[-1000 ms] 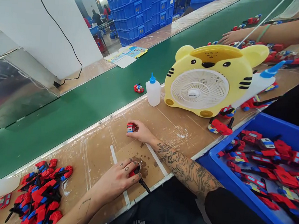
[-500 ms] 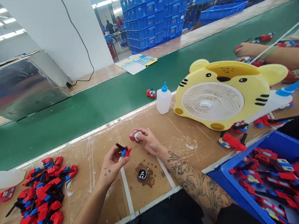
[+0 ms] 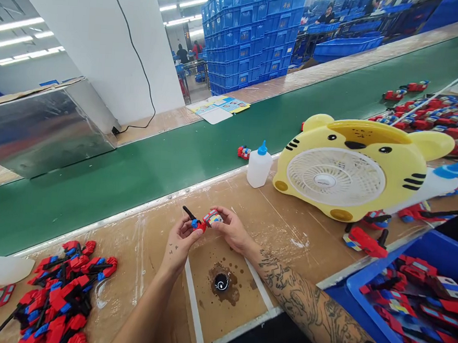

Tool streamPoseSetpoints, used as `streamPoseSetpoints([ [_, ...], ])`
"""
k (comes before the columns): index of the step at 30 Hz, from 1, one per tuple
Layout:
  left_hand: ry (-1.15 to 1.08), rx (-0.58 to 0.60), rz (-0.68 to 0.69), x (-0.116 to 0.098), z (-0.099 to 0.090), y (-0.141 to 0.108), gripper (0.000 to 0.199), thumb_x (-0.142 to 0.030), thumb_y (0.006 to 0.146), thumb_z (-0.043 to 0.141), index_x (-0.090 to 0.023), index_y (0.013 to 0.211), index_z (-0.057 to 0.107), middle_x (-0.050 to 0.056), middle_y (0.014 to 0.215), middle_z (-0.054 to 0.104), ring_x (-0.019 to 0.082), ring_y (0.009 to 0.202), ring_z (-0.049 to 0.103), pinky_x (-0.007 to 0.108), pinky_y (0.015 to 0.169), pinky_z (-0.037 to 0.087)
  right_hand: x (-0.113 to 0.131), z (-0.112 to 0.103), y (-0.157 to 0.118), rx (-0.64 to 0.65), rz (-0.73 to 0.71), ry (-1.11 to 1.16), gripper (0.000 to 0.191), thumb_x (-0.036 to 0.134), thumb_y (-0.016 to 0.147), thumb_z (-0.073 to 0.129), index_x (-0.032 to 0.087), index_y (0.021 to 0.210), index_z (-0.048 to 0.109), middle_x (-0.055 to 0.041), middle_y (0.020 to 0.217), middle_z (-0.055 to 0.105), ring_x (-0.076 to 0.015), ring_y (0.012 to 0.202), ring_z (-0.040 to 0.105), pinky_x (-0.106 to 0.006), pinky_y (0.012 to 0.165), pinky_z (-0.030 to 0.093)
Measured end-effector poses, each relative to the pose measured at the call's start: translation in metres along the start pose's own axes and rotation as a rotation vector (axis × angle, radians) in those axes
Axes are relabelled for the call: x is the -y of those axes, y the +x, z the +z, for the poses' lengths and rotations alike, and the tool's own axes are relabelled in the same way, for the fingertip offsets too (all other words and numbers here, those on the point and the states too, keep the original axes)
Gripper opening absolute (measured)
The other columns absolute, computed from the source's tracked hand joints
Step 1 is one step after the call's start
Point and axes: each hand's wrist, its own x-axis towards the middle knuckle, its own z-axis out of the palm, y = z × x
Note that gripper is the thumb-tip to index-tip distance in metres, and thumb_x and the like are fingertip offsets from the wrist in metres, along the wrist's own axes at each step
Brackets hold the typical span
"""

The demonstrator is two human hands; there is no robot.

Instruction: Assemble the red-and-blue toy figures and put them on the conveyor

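Note:
My left hand [image 3: 179, 241] pinches a small red and blue toy part with a black rod [image 3: 196, 223]. In my right hand [image 3: 232, 231] is a red, white and yellow toy piece [image 3: 212, 217], shut between thumb and fingers. The two pieces meet or nearly meet above the table; whether they are joined I cannot tell. Below the hands sits a small round cup of dark liquid [image 3: 222, 282], with wet stains around it. A pile of red, blue and black toy parts [image 3: 61, 290] lies left of my left hand.
A white squeeze bottle with a blue cap [image 3: 259, 166] stands by a yellow tiger-faced fan [image 3: 336, 174]. The green conveyor belt [image 3: 147, 160] runs behind, with a toy part [image 3: 244, 152] on it. A blue bin [image 3: 356, 292] holding several toy parts is at right.
My hands have brought the two toy parts together from a small distance apart. The view has shifted slightly, and another person's arm at upper right is gone from sight.

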Motion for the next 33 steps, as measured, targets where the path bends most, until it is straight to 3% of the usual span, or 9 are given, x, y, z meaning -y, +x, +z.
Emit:
streamPoseSetpoints([
  [6, -0.045, -0.079, -0.098, 0.007, 0.004, 0.008, 0.062, -0.037, 0.063, 0.091, -0.015, 0.114, 0.064, 0.01, 0.103, 0.072, 0.021, 0.094, 0.068, 0.032, 0.09, 0.05, -0.017, -0.012, 0.004, 0.032, -0.113, -0.314, 0.065, 0.029, 0.064, 0.089, 0.023, 0.121, 0.059, -0.0059, 0.109, 0.066, -0.0221, 0.101, 0.063, -0.036, 0.093, 0.049],
  [10, -0.011, -0.097, -0.073, 0.015, 0.013, 0.01, 0.059, -0.045, 0.069, 0.086, -0.015, 0.114, 0.064, 0.011, 0.111, 0.069, 0.022, 0.102, 0.066, 0.031, 0.091, 0.05, -0.013, -0.012, 0.004, -0.009, -0.214, -0.541, 0.061, 0.033, 0.071, 0.084, 0.024, 0.125, 0.058, -0.0071, 0.114, 0.065, -0.0243, 0.104, 0.062, -0.039, 0.095, 0.048],
  [15, 0.031, -0.075, 0.036, 0.02, 0.043, 0.013, 0.05, -0.038, 0.072, 0.084, -0.02, 0.111, 0.058, 0.004, 0.104, 0.067, 0.018, 0.097, 0.065, 0.026, 0.088, 0.049, -0.002, -0.005, -0.002, -0.026, -0.44, -0.842, 0.046, 0.025, 0.076, 0.074, 0.024, 0.119, 0.057, -0.0063, 0.111, 0.062, -0.0245, 0.102, 0.059, -0.039, 0.093, 0.047],
  [20, 0.091, -0.068, 0.036, 0.014, 0.078, 0.022, 0.054, -0.029, 0.071, 0.08, -0.019, 0.116, 0.052, 0.003, 0.099, 0.064, 0.016, 0.09, 0.063, 0.026, 0.084, 0.049, -0.003, -0.01, -0.002, -0.139, -0.58, -0.889, 0.038, 0.016, 0.074, 0.069, 0.025, 0.109, 0.054, -0.0069, 0.107, 0.057, -0.0246, 0.098, 0.057, -0.038, 0.086, 0.048],
  [22, 0.105, -0.034, 0.041, 0.01, 0.084, 0.029, 0.061, -0.027, 0.069, 0.08, -0.018, 0.121, 0.051, 0.004, 0.102, 0.065, 0.018, 0.093, 0.064, 0.028, 0.087, 0.049, -0.003, -0.012, 0.0, -0.175, -0.608, -0.89, 0.044, 0.015, 0.075, 0.069, 0.025, 0.115, 0.054, -0.0078, 0.11, 0.056, -0.0256, 0.102, 0.056, -0.039, 0.089, 0.048],
  [25, 0.161, 0.04, 0.084, 0.004, 0.075, 0.055, 0.071, -0.028, 0.065, 0.082, -0.019, 0.127, 0.048, 0.006, 0.104, 0.066, 0.02, 0.094, 0.066, 0.03, 0.088, 0.049, -0.004, -0.014, 0.004, -0.201, -0.569, -0.872, 0.068, 0.02, 0.075, 0.074, 0.027, 0.136, 0.044, -0.01, 0.123, 0.054, -0.0279, 0.113, 0.053, -0.043, 0.098, 0.045],
  [27, 0.33, 0.042, 0.119, -0.002, 0.061, 0.085, 0.075, -0.031, 0.067, 0.081, -0.02, 0.132, 0.043, 0.004, 0.099, 0.067, 0.019, 0.088, 0.067, 0.03, 0.084, 0.051, -0.005, -0.014, 0.008, -0.216, -0.499, -0.844, 0.079, 0.025, 0.074, 0.078, 0.027, 0.143, 0.038, -0.0105, 0.125, 0.054, -0.0281, 0.114, 0.053, -0.044, 0.101, 0.044],
  [30, 0.744, -0.026, 0.132, -0.018, 0.035, 0.144, 0.078, -0.035, 0.071, 0.076, -0.02, 0.138, 0.037, 0.003, 0.095, 0.066, 0.018, 0.085, 0.066, 0.03, 0.083, 0.05, -0.008, -0.014, 0.013, -0.218, -0.426, -0.796, 0.075, 0.029, 0.075, 0.078, 0.024, 0.14, 0.042, -0.0082, 0.115, 0.059, -0.0251, 0.105, 0.057, -0.042, 0.097, 0.046],
  [33, 0.976, -0.073, 0.109, -0.042, 0.009, 0.201, 0.074, -0.031, 0.068, 0.078, -0.019, 0.133, 0.042, 0.004, 0.099, 0.065, 0.02, 0.09, 0.064, 0.032, 0.086, 0.047, -0.007, -0.014, 0.016, -0.211, -0.412, -0.772, 0.06, 0.027, 0.076, 0.077, 0.021, 0.13, 0.053, -0.0049, 0.104, 0.062, -0.0213, 0.097, 0.059, -0.037, 0.092, 0.047],
])
